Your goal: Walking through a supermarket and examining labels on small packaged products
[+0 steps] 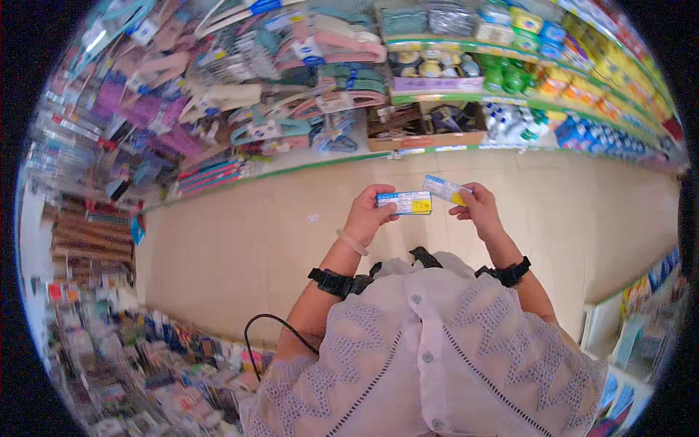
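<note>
My left hand (373,211) is closed on a small stack of price labels (409,203), white with a blue top band and a yellow corner. Its thumb lies across the near face of the labels. In my right hand (480,210) is a single price label (445,189) of the same kind, pinched at its yellow end and tilted down to the right. The two hands are raised in front of my chest, over the floor, and a narrow gap parts the single label from the stack.
Shelves at the far left hold bundled clothes hangers (328,47). Far right shelves carry bottles and packets, with a cardboard box (429,138) on the lowest level. Crowded goods (167,357) stand at near left. Pale tiled floor (240,240) lies between. A black cable (251,328) loops by my left arm.
</note>
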Available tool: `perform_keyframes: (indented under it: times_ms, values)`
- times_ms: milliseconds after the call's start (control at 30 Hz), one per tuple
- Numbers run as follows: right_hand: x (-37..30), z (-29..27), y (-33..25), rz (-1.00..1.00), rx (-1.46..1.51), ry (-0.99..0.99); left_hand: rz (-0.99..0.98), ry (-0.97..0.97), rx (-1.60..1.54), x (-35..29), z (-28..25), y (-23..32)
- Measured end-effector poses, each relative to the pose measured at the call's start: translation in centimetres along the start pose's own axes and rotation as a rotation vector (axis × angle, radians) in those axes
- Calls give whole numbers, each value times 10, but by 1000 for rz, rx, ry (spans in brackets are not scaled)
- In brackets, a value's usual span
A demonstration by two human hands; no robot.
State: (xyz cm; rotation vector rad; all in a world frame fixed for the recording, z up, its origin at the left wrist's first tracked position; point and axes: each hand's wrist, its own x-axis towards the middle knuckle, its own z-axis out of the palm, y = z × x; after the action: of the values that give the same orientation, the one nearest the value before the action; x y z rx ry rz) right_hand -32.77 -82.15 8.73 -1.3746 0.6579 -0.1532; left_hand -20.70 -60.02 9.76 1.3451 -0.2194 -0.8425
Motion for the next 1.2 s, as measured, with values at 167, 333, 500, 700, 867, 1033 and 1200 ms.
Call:
perform_keyframes:
  times_ms: [167, 333, 500, 700, 867, 1033, 1200]
  values:
    - [-26, 1, 8, 94, 40, -6, -61, -169, 42, 19, 20, 1]
    - [-44, -2, 0, 87, 126, 22, -39, -292, 93, 34, 42, 0]
    - [-67, -4, 2, 50, 227, 95, 28, -384, 165, 39, 59, -5]
    - [-83, -5, 11, -13, 371, 55, 130, -478, 242, 43, 82, -7]
    - [-86, -8, 22, -2, 430, 113, 105, -615, 329, 50, 91, -10]
    - [-93, -7, 23, -61, 468, 161, 99, -646, 387, 52, 94, -11]
    - [-95, -4, 24, -70, 465, 171, 110, -669, 430, 56, 93, -11]
